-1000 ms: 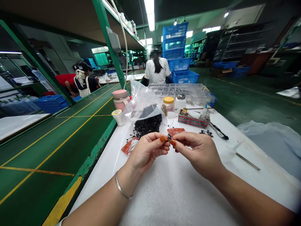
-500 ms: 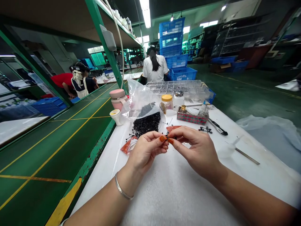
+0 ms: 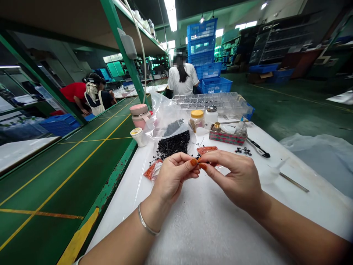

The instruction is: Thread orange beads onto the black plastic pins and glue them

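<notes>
My left hand (image 3: 172, 176) and my right hand (image 3: 238, 178) meet fingertip to fingertip above the white tabletop (image 3: 204, 224). Both are pinched closed around something small and dark, mostly hidden by the fingers. Just beyond them, a pile of small black parts (image 3: 175, 144) spills from a clear plastic bag (image 3: 162, 110). One bag of orange pieces (image 3: 151, 170) lies left of my left hand, and another orange bag (image 3: 206, 149) sits behind my fingertips. A few black parts (image 3: 243, 151) rest behind my right hand.
A pink container (image 3: 139, 116), a white cup (image 3: 137, 136), a yellow-lidded jar (image 3: 196, 120) and a small patterned box (image 3: 227, 135) stand farther back, before a divided clear tray (image 3: 209, 101). A metal strip (image 3: 294, 182) lies right. A green conveyor (image 3: 68, 176) runs left. People work beyond.
The whole view has shifted slightly. My fingertips are still together, and the small dark piece between them shows less than before.
</notes>
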### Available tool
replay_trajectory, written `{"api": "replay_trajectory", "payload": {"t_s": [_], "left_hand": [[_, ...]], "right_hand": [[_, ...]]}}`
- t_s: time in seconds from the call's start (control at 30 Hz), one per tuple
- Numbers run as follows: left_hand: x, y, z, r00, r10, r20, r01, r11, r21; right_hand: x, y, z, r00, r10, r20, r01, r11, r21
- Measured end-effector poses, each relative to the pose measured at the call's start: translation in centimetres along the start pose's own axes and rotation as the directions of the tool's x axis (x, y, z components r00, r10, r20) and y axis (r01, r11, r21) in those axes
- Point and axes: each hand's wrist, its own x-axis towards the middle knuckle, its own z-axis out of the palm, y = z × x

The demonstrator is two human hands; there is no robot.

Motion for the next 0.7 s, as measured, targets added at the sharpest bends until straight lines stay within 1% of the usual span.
{"api": "replay_trajectory", "payload": {"t_s": [0.2, 0.47, 0.7], "left_hand": [[-0.14, -0.14, 0.19, 0.999, 0.053, -0.012, -0.052, 0.997, 0.062], [-0.34, -0.20, 0.39, 0.994, 0.105, -0.037, -0.102, 0.991, 0.084], [-0.44, -0.21, 0.58, 0.991, 0.130, -0.040, -0.127, 0.989, 0.074]], "right_hand": [[0.06, -0.23, -0.03, 0.999, -0.043, -0.028, 0.042, 0.998, -0.038], [-0.03, -0.46, -0.07, 0.992, -0.116, -0.057, 0.113, 0.992, -0.047], [-0.07, -0.37, 0.05, 0.991, -0.117, -0.062, 0.115, 0.993, -0.031]]}}
